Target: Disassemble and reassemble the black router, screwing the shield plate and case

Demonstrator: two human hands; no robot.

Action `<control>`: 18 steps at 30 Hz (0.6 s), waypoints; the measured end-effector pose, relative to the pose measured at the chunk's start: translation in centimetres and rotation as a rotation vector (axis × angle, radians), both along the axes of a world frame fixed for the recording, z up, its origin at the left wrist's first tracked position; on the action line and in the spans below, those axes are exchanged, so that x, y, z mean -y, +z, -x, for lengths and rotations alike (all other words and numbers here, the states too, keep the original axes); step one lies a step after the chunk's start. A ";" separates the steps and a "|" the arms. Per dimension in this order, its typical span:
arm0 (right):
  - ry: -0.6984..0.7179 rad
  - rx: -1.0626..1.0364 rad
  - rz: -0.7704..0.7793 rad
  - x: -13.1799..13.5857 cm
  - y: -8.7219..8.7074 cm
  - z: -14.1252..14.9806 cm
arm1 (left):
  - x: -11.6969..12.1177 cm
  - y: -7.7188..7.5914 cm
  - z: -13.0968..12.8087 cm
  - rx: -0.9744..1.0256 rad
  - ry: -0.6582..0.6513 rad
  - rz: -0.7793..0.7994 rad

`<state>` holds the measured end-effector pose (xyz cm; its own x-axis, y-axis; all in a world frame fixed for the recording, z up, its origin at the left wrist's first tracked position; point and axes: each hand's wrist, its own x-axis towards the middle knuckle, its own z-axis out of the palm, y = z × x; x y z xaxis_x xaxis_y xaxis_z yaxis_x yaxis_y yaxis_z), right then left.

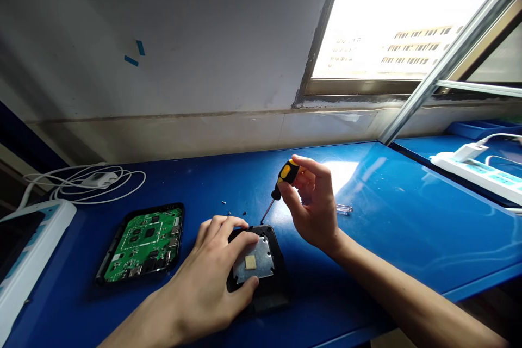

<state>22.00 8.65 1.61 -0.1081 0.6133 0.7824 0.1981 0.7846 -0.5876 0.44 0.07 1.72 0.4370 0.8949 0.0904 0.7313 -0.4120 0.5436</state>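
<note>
My left hand (212, 272) lies over a black plastic casing (273, 298) and grips it, fingers at the far-left side and thumb on the near part. A silver metal plate (264, 263) with a small tan pad (250, 262) is set in the casing. In my right hand (316, 217) is a screwdriver (287, 172) with a yellow and black handle, pinched between thumb and fingers. The shaft slants down, its tip at the casing's far edge. Beyond the casing lie three small screws (244, 212). Left of it, a green circuit board (138, 244) sits in a black shell.
A clear-handled tool (345, 209) lies partly behind my right wrist. Coiled white cable with an adapter (100, 179) rests at the back left, near a white power strip (38, 253) and a dark-screened device. Another power strip (485, 174) stands right, past a metal post (424, 81).
</note>
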 end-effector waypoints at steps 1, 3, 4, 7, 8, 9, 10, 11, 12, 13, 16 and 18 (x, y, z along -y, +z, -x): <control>0.000 -0.003 0.000 0.0 0.0 0.0 | 0.0 0.0 0.0 0.000 0.002 -0.006; -0.001 0.002 0.012 0.0 0.0 0.0 | 0.0 0.0 0.0 0.000 0.004 -0.014; -0.003 0.011 0.022 0.0 0.0 0.0 | 0.0 -0.1 0.0 -0.001 0.005 -0.016; -0.015 0.049 0.049 -0.2 -0.2 0.0 | 0.0 -0.1 0.0 -0.005 0.005 -0.015; -0.021 0.056 0.055 -0.2 -0.2 0.0 | 0.0 -0.1 -0.1 -0.006 0.005 -0.013; -0.028 0.057 0.058 -0.3 -0.3 0.0 | 0.0 0.0 -0.1 -0.007 0.003 -0.009; -0.033 0.055 0.058 -0.3 -0.2 0.0 | 0.0 0.0 -0.1 -0.008 0.002 -0.003; -0.033 0.051 0.052 -0.4 -0.2 0.0 | 0.0 0.0 -0.1 -0.011 0.000 0.003; -0.031 0.045 0.044 -0.4 -0.1 0.0 | 0.0 0.0 -0.1 -0.014 -0.002 0.007; -0.027 0.036 0.033 -0.3 0.0 -0.1 | 0.0 -0.1 -0.1 -0.017 -0.003 0.010; 0.001 -0.023 0.028 -0.2 0.4 -0.1 | -0.1 -0.1 0.0 -0.021 -0.005 0.006; 0.023 -0.086 0.060 0.0 0.7 -0.1 | -0.1 -0.1 0.0 -0.019 -0.003 0.002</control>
